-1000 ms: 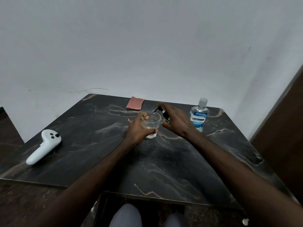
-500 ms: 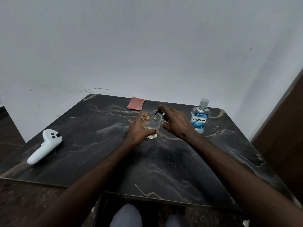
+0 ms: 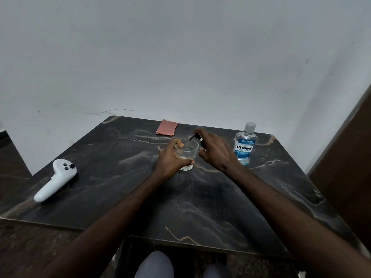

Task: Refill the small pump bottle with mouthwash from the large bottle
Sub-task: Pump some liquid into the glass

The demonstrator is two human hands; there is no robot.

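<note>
A clear glass tumbler (image 3: 187,155) stands on the dark marble table (image 3: 200,197) with a little clear liquid at its bottom. My left hand (image 3: 170,157) is wrapped around it from the left. My right hand (image 3: 215,151) covers the small pump bottle just right of the glass; only its black pump head and nozzle (image 3: 197,137) show, with the nozzle pointing over the glass rim. The bottle's body is hidden by my fingers. The large Listerine bottle (image 3: 245,145), capped and holding pale blue liquid, stands upright to the right of my right hand.
A white handheld controller (image 3: 55,180) lies near the table's left edge. A folded pink cloth (image 3: 166,127) sits at the back edge by the white wall. A brown panel (image 3: 345,167) rises at the right. My knees show below the front edge.
Both hands hold about the same places; the pump head under my right hand sits slightly lower and nearer the glass rim than a second ago. The view has shifted slightly.
</note>
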